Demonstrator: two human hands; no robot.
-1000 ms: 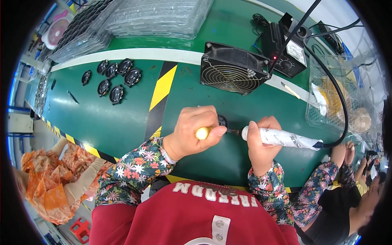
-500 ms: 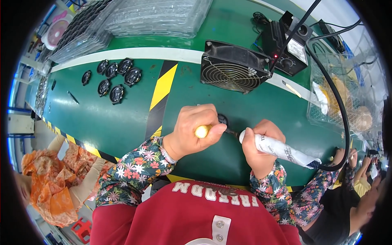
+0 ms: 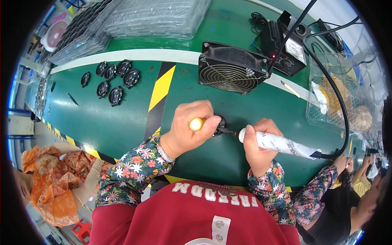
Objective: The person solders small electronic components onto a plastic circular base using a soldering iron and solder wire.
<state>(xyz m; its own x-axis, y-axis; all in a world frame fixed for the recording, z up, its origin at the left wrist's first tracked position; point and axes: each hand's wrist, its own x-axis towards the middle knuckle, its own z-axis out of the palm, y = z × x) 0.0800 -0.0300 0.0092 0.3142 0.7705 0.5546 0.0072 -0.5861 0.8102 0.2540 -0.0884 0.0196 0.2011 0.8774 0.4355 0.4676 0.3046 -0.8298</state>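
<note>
My left hand [image 3: 191,124] is closed around a tool whose rounded yellow end [image 3: 197,124] points up; the rest of it is hidden by the fingers. In my right hand [image 3: 261,146] is a soldering iron [image 3: 288,145], its handle wrapped in white printed paper and its dark tip pointing left. The tip reaches a small round black case [image 3: 221,127] on the green mat, just right of my left fingers. Part of the case is covered by my left hand, and I cannot tell whether the tip touches it.
Several black round cases [image 3: 115,96] lie at the left. A black fan [image 3: 230,69] stands beyond my hands, beside a black soldering station [image 3: 286,51]. The iron's cable [image 3: 342,110] loops at the right, near a clear tray [image 3: 326,96]. Clear trays [image 3: 159,18] are stacked at the back.
My left hand has shifted slightly left, and more of the round black case shows. The soldering iron remains in my right hand, at nearly the same place.
</note>
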